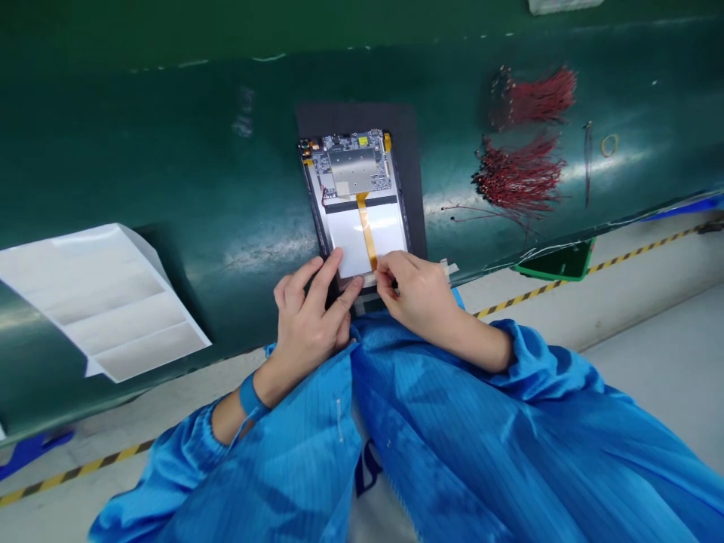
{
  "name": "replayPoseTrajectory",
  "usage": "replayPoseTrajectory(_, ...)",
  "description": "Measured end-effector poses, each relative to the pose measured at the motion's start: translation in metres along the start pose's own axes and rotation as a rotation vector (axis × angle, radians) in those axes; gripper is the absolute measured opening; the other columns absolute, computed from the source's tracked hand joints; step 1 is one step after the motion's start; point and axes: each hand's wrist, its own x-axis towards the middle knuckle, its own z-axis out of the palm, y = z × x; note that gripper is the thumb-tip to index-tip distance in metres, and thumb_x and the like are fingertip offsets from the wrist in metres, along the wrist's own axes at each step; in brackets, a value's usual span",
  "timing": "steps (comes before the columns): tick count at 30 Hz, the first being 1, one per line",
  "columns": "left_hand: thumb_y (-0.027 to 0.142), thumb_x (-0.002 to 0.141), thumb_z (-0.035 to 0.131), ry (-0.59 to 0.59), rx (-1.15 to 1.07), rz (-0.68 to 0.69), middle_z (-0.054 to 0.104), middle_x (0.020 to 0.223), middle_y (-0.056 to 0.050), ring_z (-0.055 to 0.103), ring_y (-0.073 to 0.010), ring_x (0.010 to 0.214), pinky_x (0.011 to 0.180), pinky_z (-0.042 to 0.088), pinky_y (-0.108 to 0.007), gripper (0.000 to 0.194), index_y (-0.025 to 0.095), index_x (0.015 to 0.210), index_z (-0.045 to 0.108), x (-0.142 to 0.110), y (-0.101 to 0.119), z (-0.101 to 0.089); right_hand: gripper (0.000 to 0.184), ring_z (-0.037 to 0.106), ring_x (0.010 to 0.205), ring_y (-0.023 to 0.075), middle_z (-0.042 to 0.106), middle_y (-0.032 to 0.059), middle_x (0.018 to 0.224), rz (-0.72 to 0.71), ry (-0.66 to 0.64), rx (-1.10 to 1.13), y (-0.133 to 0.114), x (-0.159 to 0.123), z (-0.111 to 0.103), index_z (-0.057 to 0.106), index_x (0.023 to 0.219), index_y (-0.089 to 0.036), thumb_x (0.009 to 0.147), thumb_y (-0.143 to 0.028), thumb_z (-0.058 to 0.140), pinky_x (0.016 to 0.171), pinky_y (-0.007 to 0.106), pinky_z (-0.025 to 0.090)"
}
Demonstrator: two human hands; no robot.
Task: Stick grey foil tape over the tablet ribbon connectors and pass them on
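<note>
An opened tablet (346, 240) lies on a black mat (417, 204) in front of me, its circuit board (354, 167) at the far end. An orange flat ribbon cable (365, 226) runs from the board down the pale panel to the near edge. My left hand (314, 305) rests spread over the tablet's lower left corner, index finger and thumb stretched out on it. At the cable's near end, the fingers of my right hand (415, 290) are pinched together. What lies between those fingertips is hidden.
On the right lie two bundles of thin red wires (520, 177), with a few loose wires and a yellow rubber band (609, 145) nearby. A folded white paper (107, 298) is on the left. The green bench's front edge (509, 264) runs close to my body, above a green bin (557, 262).
</note>
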Motion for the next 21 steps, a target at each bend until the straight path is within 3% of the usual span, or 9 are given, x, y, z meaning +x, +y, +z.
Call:
replayPoseTrajectory(4,0.018,0.094,0.066,0.001,-0.003,-0.020,0.056,0.159,-0.013,0.052,-0.0351,0.140,0.108,0.043,-0.051,0.044,0.028,0.137,0.071,0.000,0.000,0.000,0.015,0.057,0.068,0.0172,0.067,0.0041,0.079,-0.002,-0.022,-0.016,-0.002,0.002,-0.003,0.060,0.090,-0.019,0.101,-0.019,0.050,0.064,0.031,0.034)
replayPoseTrajectory(8,0.020,0.095,0.066,-0.019,-0.029,-0.029,0.058,0.158,-0.014,0.052,-0.0366,0.141,0.110,0.041,-0.054,0.046,0.029,0.139,0.070,-0.002,0.000,-0.001,0.020,0.056,0.071,0.0173,0.066,0.0047,0.082,-0.067,0.103,-0.030,0.011,-0.003,-0.003,0.063,0.091,-0.020,0.105,-0.021,0.048,0.064,0.031,0.037)
replayPoseTrajectory(12,0.018,0.093,0.070,0.000,-0.001,-0.014,0.059,0.156,-0.013,0.050,-0.0355,0.141,0.111,0.042,-0.053,0.049,0.029,0.141,0.069,-0.003,0.004,0.002,0.019,0.058,0.083,0.0192,0.068,0.0070,0.094,-0.295,0.341,-0.057,0.035,-0.016,0.005,0.074,0.107,-0.023,0.102,-0.019,0.056,0.071,0.031,0.044)
replayPoseTrajectory(15,0.020,0.092,0.074,0.011,0.020,0.030,0.061,0.153,-0.015,0.049,-0.0347,0.140,0.110,0.044,-0.051,0.050,0.026,0.141,0.069,-0.001,0.008,0.007,0.029,0.057,0.098,0.0228,0.071,0.0072,0.115,-0.424,0.369,-0.108,0.049,-0.026,0.015,0.075,0.126,-0.035,0.099,-0.027,0.066,0.083,0.037,0.047)
replayPoseTrajectory(18,0.025,0.092,0.075,0.006,0.076,0.015,0.060,0.154,-0.016,0.052,-0.0354,0.138,0.109,0.044,-0.052,0.052,0.027,0.143,0.067,0.000,0.010,0.010,0.039,0.055,0.109,0.0272,0.068,0.0083,0.131,-0.357,0.320,-0.170,0.059,-0.030,0.023,0.071,0.137,-0.042,0.098,-0.041,0.072,0.090,0.044,0.044)
replayPoseTrajectory(21,0.024,0.093,0.074,-0.025,0.086,-0.016,0.054,0.160,-0.017,0.051,-0.0373,0.143,0.110,0.044,-0.054,0.054,0.030,0.146,0.065,-0.001,0.011,0.011,0.041,0.054,0.112,0.0288,0.066,0.0092,0.133,-0.310,0.316,-0.140,0.067,-0.033,0.022,0.070,0.138,-0.043,0.098,-0.043,0.071,0.091,0.047,0.042)
